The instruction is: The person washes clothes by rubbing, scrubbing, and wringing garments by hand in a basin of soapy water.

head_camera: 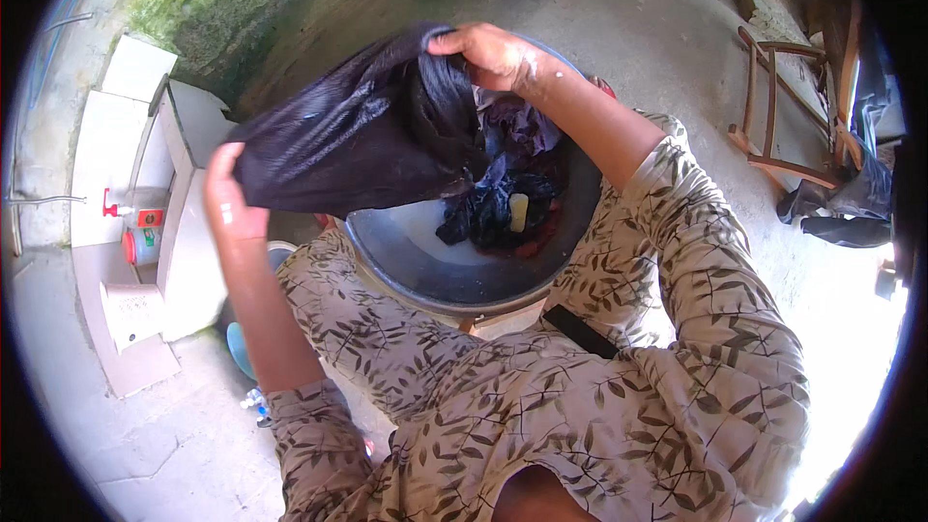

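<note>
A dark, wet-looking cloth (355, 130) is stretched between my two hands above a round dark basin (449, 283). My left hand (235, 196) grips its lower left end, out beyond the basin's rim. At the cloth's upper right end, my right hand (486, 54) holds a bunched edge, with white suds on the wrist. In the basin lie more wet dark clothes (471, 214), a purplish cloth (525, 123) and cloudy water. A pale yellow bar (518, 212), likely soap, rests on the dark clothes. The hanging cloth hides part of the basin.
A white cabinet (192, 254) with a red-topped bottle and containers stands at the left. Below it, a teal item (239, 349) lies near my leg. A wooden frame (772, 109) is on the concrete floor at the right. Green growth (210, 7) covers the wall behind.
</note>
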